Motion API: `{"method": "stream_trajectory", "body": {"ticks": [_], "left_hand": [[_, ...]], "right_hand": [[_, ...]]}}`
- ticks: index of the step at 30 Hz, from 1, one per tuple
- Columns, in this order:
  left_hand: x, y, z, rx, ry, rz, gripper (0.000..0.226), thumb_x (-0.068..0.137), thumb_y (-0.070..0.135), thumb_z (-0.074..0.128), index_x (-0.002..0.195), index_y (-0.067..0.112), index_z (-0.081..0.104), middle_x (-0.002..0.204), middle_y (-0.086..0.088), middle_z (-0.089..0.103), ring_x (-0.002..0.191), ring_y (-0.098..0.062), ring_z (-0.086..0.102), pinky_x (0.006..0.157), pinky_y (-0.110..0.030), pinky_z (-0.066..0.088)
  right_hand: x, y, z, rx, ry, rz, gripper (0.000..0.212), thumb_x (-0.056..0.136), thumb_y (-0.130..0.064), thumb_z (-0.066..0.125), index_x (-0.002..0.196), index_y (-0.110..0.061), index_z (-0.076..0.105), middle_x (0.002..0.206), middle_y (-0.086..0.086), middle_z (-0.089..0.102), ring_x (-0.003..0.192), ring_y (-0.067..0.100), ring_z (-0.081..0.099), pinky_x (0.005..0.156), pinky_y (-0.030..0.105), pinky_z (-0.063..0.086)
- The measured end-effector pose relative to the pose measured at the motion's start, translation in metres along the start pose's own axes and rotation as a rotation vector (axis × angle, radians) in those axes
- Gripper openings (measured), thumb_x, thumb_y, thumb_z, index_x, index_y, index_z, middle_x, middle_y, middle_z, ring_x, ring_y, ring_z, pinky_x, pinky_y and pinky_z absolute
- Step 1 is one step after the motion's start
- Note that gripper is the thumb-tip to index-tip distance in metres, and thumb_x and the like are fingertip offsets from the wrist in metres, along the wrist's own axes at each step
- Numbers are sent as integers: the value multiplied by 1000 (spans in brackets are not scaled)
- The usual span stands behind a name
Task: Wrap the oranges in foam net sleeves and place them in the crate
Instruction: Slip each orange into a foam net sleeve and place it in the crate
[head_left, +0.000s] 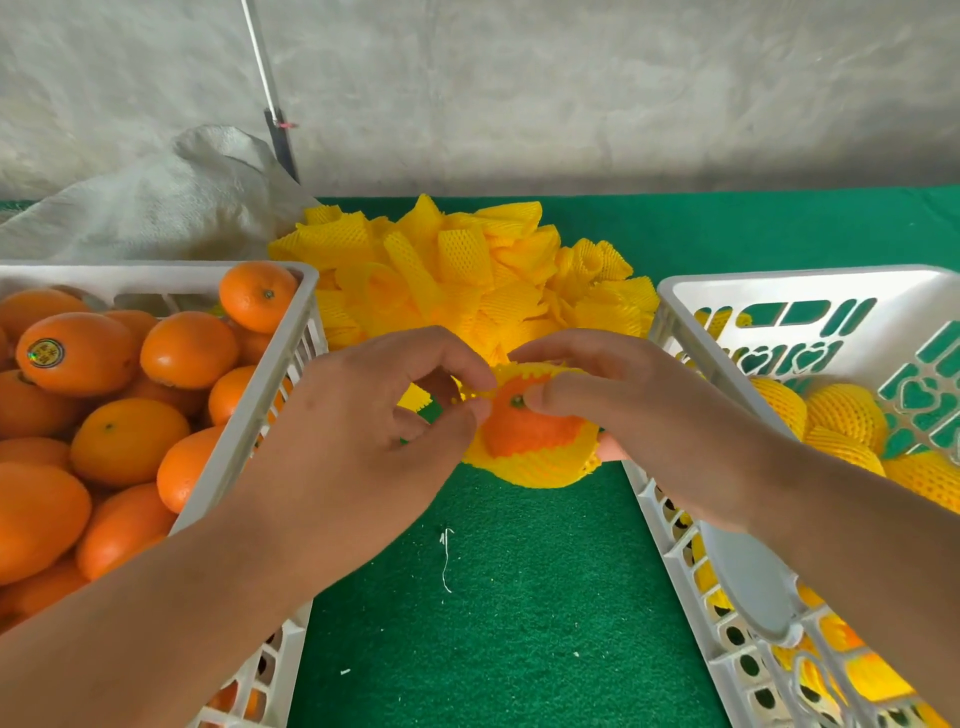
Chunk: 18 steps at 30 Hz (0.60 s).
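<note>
- Head view: the orange (524, 428) is held above the green bench (519, 597), between the two crates, and serves as the landmark here. A yellow foam net sleeve (540, 470) covers its lower half and far side; the top with the green stem is bare, so the wrapping looks about half done.
- The left hand (358, 431), just left of the orange, pinches the sleeve's toothed edge between thumb and forefinger, the other fingers curled. This looks like a grip for stretching the mouth of the net wider.
- The right hand (639, 415), just right of the orange, curls round it: the thumb presses beside the stem, the fingers reach over the far rim of the sleeve, and a fingertip shows under the fruit. It seems to steady the orange while the net is drawn up.
- Left of the orange stands a white crate (291, 338) heaped with bare oranges (130, 441), near the left hand for picking.
- Right of the orange stands a second white crate (691, 291), holding a few sleeved oranges (847, 421); it is probably where this one goes.
- Behind the orange lies a pile of spare sleeves (457, 270), within reach of both hands.
- Far left behind, a grey sack (171, 202) slumps against the wall.
- Toward the viewer, a scrap of white thread (445, 561) lies on the bench.
</note>
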<state>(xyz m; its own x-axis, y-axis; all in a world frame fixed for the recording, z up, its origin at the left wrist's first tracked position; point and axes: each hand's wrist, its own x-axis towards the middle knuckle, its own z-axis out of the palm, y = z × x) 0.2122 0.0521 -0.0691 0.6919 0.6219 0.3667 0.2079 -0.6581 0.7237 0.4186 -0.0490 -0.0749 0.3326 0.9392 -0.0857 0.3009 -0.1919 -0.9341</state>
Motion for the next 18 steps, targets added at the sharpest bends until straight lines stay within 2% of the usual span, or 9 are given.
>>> {"method": "stream_trajectory", "body": {"ticks": [1,3,5,7,9,11,13,15,18], "left_hand": [[0,0,-1,-12,-17,-14,26,91,56,66,115,46,66,112,18,69,76,-15,77,72,-42,62],[-1,-1,-2,-24,-75,-15,61,77,75,70,131,55,51,126,29,59,101,-2,72,71,-27,64],[-2,1,0,15,-178,-18,101,56,82,81,141,70,28,134,49,39,119,19,53,76,3,47],[-2,1,3,70,-299,-2,115,55,76,88,144,78,14,137,57,26,123,28,40,74,12,36],[-1,-3,4,145,-354,65,105,65,69,89,146,75,22,140,50,32,124,23,43,74,0,48],[0,-7,4,231,-347,111,91,70,70,84,144,68,32,138,41,42,125,17,45,83,-9,45],[1,-9,4,252,-296,98,86,69,75,80,142,65,35,133,39,47,121,16,47,84,-11,42],[1,-9,2,232,-227,69,78,67,80,75,135,61,41,125,37,53,112,16,53,78,-16,45],[3,-8,0,191,-153,17,67,67,88,68,122,55,49,112,33,63,98,11,63,66,-19,53]], "right_hand": [[0,-1,-1,25,4,11,36,78,-52,76,115,-51,74,123,-17,73,116,7,69,102,46,51],[1,-1,-3,109,-3,28,25,89,-42,77,114,-41,77,121,-8,76,116,18,72,108,57,51],[0,0,-3,180,-48,54,22,95,-35,70,116,-35,78,119,-4,78,113,21,74,107,61,52],[-1,1,-2,223,-145,78,25,98,-35,69,122,-31,76,123,-2,77,117,21,73,108,61,52],[-2,2,-1,260,-306,69,31,103,-37,66,130,-25,72,131,1,74,124,23,69,112,60,47],[-3,2,-4,269,-457,41,41,105,-46,60,136,-22,68,139,3,70,131,24,64,118,60,40],[-4,2,-7,318,-510,26,50,104,-54,55,140,-22,65,142,1,68,134,22,62,120,56,37],[-1,2,-8,354,-443,46,57,102,-61,52,141,-20,64,140,3,69,132,23,64,117,53,42],[4,3,-8,265,-204,168,62,98,-67,48,133,-20,69,127,2,76,117,21,73,101,49,58]]}}
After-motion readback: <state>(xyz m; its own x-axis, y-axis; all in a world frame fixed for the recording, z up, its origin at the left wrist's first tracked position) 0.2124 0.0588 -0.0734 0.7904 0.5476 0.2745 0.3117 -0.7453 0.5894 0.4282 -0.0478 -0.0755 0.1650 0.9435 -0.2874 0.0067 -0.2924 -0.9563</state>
